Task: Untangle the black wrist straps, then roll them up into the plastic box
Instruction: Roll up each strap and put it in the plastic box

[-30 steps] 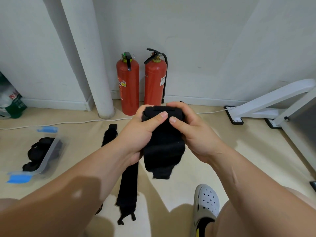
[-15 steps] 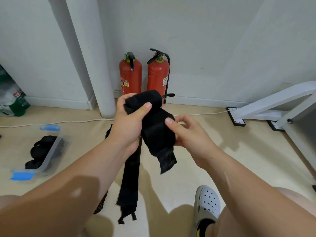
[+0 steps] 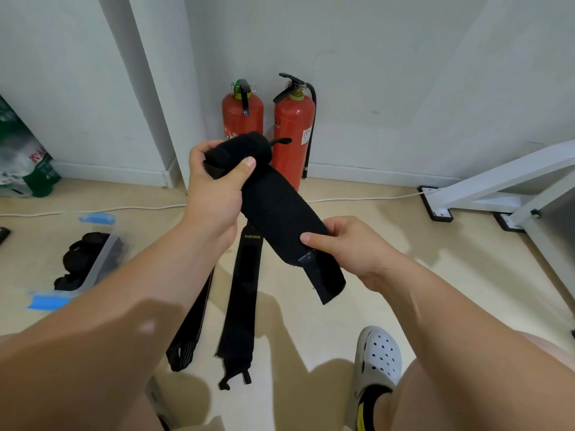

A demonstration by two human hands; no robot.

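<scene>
1. Rolling is the step in hand, as I judge it: my left hand clenches the rolled end of a black wrist strap at upper centre of the frame, while my right hand pinches its loose tail lower right of centre.
2. Next I need to keep the tail taut and wind it onto the roll.
3. Strap looks wide, soft, matte, with a stitched tab at the free end.
4. Two more straps lie flat on the floor below; the plastic box at left already holds dark rolls.
</scene>
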